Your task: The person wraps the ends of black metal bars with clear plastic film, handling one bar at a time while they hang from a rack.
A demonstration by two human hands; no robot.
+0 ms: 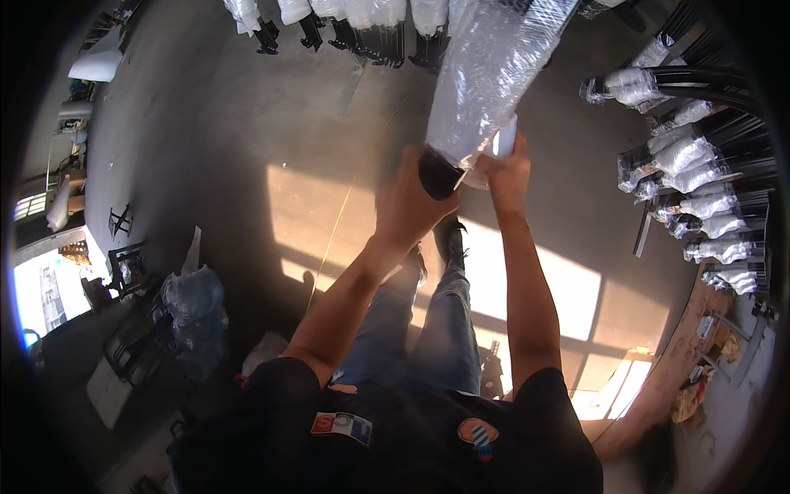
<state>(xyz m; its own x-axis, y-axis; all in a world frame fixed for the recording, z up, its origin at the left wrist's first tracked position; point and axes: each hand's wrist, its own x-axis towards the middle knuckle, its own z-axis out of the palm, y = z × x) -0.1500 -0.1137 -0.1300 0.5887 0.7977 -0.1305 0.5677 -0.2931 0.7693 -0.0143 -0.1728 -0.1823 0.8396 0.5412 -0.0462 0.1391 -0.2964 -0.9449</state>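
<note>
Both arms reach up and forward. The left hand (411, 202) grips the dark lower end of a long film-wrapped piece (485, 78), fingers closed around it. Just beside it, the right hand (506, 169) clasps what looks like a pale roll of wrap (506, 136) against the same end. Beyond the hands, more wrapped black frames (699, 156) stand on the concrete floor (247, 123).

Workshop or warehouse floor: bare concrete floor (247, 123) with sun patches, well below the fingers. Rows of black chair parts wrapped in plastic film (699, 165) lie right of the fingers, more wrapped parts (354, 16) ahead, bagged clutter (193, 305) far left.
</note>
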